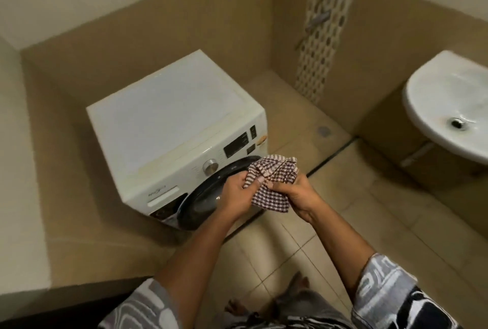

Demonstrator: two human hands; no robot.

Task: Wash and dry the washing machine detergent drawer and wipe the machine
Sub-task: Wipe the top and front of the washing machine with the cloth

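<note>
The white washing machine (pixel 169 122) is seen at the left, with the detergent drawer (pixel 162 195) seated in its front panel, left of the round door (pixel 204 198). A checked cloth (pixel 273 178) is held before the door: one edge is pinched by the left hand (pixel 236 191), the other side is clutched in the curled right hand (pixel 294 194). A sink (pixel 433 107) is mounted far right.

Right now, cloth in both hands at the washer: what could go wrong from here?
The checked cloth is bunched between the left hand and right hand; wiped so, it may cover little of the washing machine.
A pass across the front could turn the dial or press buttons by the display.
If the cloth is wet, drips on the tiled floor could be slippery under bare feet.
</note>
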